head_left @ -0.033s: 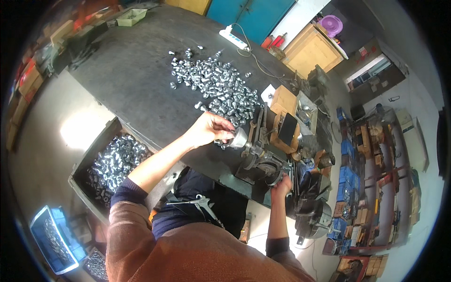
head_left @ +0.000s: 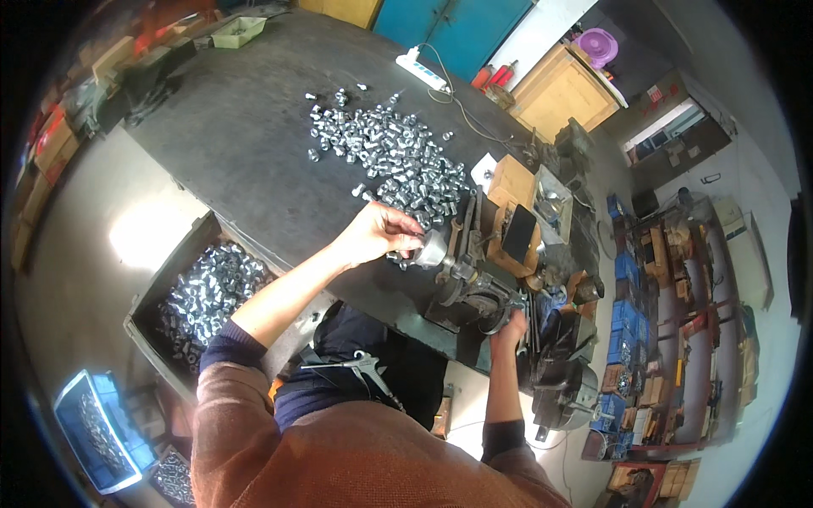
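Observation:
My left hand (head_left: 377,234) is closed in a pinch at the face of a round silver chuck (head_left: 433,249). What its fingertips hold there is mostly hidden. The chuck sits on the left end of a dark metal bench fixture (head_left: 461,305) near the table's front edge. At the fixture's right end, my right hand (head_left: 511,328) is wrapped round a curved metal handle (head_left: 493,325). Just beyond my left hand lies a large heap of shiny metal fittings (head_left: 406,161), spread over the dark tabletop (head_left: 229,127).
A grey bin (head_left: 140,296) of similar fittings stands at the left, with a blue crate (head_left: 68,423) below it. Wrenches (head_left: 462,233), cardboard boxes (head_left: 512,179) and a phone-like black slab (head_left: 518,233) lie right of the heap. An air blow gun (head_left: 364,366) rests by my lap.
My right hand has shifted very slightly up with the handle. My left hand stays at the chuck.

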Demonstrator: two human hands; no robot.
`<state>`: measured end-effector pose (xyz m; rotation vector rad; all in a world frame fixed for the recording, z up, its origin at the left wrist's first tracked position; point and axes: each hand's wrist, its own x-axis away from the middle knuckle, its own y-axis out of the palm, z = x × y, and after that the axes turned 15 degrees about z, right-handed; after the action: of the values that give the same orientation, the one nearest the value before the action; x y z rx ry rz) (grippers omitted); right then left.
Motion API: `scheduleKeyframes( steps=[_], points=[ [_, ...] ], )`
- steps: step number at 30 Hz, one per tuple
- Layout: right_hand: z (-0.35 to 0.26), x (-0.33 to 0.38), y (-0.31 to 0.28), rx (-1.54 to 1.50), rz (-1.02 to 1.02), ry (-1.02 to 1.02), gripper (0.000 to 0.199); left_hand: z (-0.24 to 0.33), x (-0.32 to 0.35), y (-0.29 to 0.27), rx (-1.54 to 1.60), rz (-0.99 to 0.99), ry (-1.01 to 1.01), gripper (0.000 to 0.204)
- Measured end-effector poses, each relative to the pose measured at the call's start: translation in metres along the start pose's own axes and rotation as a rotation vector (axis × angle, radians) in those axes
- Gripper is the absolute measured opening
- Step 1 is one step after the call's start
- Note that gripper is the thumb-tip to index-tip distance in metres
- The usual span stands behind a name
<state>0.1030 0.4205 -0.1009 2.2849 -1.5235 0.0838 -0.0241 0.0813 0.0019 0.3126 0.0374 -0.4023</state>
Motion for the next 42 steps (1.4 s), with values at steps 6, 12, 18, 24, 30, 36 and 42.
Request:
scheduleKeyframes(
  steps=[6, 12, 18, 24, 30, 36, 42],
  points=[
    [-0.080, 0.012, 0.059, -0.020, -0.226, -0.271, 0.016, 0.002, 0.000, -0.005, -0.031, 0.023, -0.014, 0.015],
    [-0.084, 0.068, -0.010, -0.189, -0.379, -0.367, 0.017, 0.009, 0.009, -0.009, -0.036, 0.090, -0.017, 0.012],
    [-0.012, 0.036, -0.018, -0.038, -0.030, -0.004, 0.014, 0.024, 0.015, -0.030, -0.170, 0.144, 0.005, 0.014],
    [-0.047, -0.007, 0.054, 0.027, -0.071, -0.540, 0.014, 0.028, 0.073, -0.103, -0.580, 0.222, -0.065, 0.019],
    [-0.095, 0.054, 0.020, -0.245, -0.389, -0.425, 0.016, 0.004, 0.191, -0.196, -1.306, 0.401, -0.060, 0.013],
    [-0.045, 0.069, -0.038, -0.142, -0.276, -0.153, 0.011, -0.001, 0.135, -0.143, -1.105, 0.433, 0.108, 0.017],
    [-0.009, 0.029, -0.003, -0.033, -0.012, -0.065, 0.011, -0.053, 0.008, -0.039, -0.907, 0.136, 0.370, 0.015]
  ],
)
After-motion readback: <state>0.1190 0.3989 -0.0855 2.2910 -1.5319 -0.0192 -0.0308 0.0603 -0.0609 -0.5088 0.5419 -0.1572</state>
